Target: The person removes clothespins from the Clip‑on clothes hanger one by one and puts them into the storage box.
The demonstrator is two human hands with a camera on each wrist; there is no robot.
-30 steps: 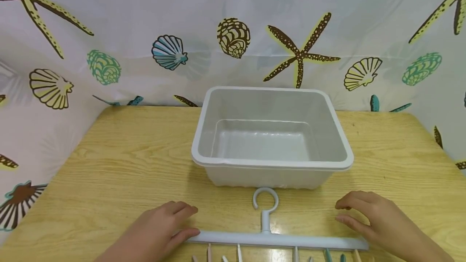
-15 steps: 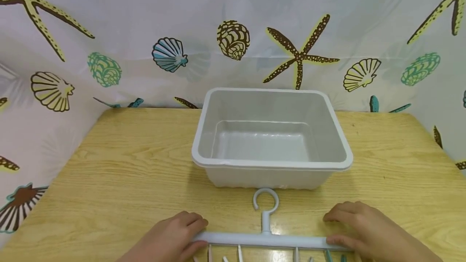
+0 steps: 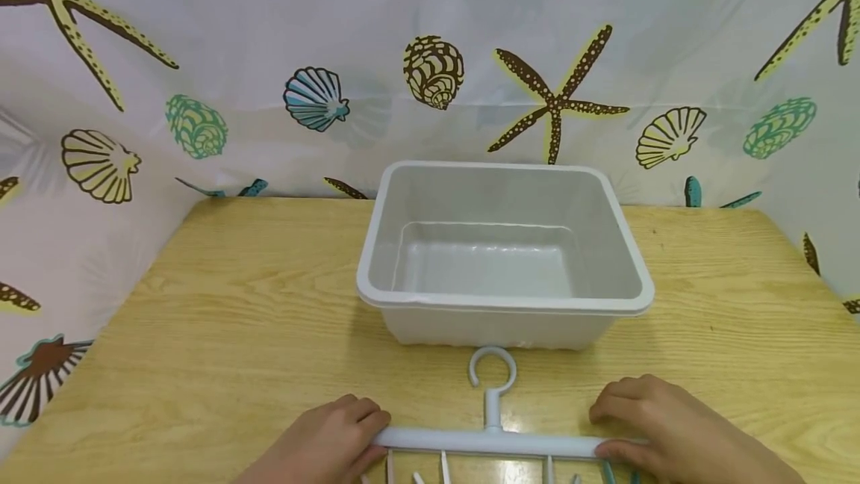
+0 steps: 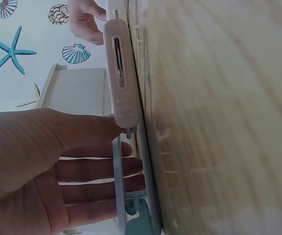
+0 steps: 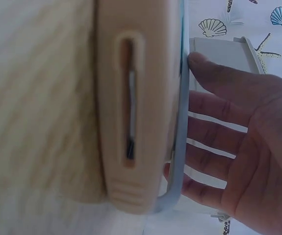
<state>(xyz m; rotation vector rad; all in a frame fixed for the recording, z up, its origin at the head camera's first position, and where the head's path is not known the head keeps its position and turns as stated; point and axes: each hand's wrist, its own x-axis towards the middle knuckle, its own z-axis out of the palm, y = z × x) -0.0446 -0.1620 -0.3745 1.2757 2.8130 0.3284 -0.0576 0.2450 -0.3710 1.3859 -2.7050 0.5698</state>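
Observation:
A pale grey-blue clip hanger [image 3: 490, 441] lies on the table, its round hook pointing away from me. My left hand [image 3: 329, 439] grips the left end of the bar, thumb on the near side and fingers beyond it. At the other end, my right hand [image 3: 661, 424] holds the bar the same way. Clothes pegs in several colours hang off the near side, cut off by the frame. A pale pink peg [image 4: 121, 73] sits beside the left thumb in the left wrist view, and a beige peg [image 5: 153, 122] fills the middle of the right wrist view.
A white plastic basin [image 3: 504, 308] stands just past the hanger's hook, with nothing inside. The wood-grain table [image 3: 255, 305] extends to both sides. Behind it hangs a white curtain [image 3: 376, 13] printed with shells and starfish.
Both hands have moved inward along the bar, the left to the right and the right to the left, and closed around its ends. The hanger and basin have stayed put.

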